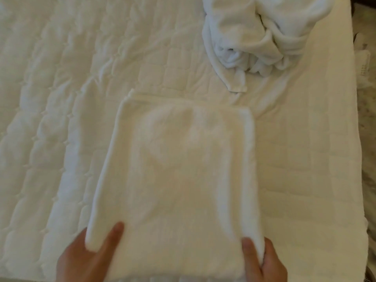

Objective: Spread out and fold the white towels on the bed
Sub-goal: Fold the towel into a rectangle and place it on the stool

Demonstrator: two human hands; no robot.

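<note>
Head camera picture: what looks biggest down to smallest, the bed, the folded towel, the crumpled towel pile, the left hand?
1. bed
2. folded towel
3. crumpled towel pile, farther away and cut off at the top, so unsure
4. left hand

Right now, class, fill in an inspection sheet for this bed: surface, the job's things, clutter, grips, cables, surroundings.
Surface: white quilted bed, creased; its right part looks smoother.
Job's things: folded towel lies flat near the front edge; towel heap, crumpled, at the far right, apart from it.
Clutter: nothing seen.
Grips: left hand holds the folded towel's near left corner, thumb on top; right hand pinches its near right corner.
Cables: nothing seen.
Surroundings: a blurred strip of floor past the bed's right edge; too blurred to tell more.
</note>
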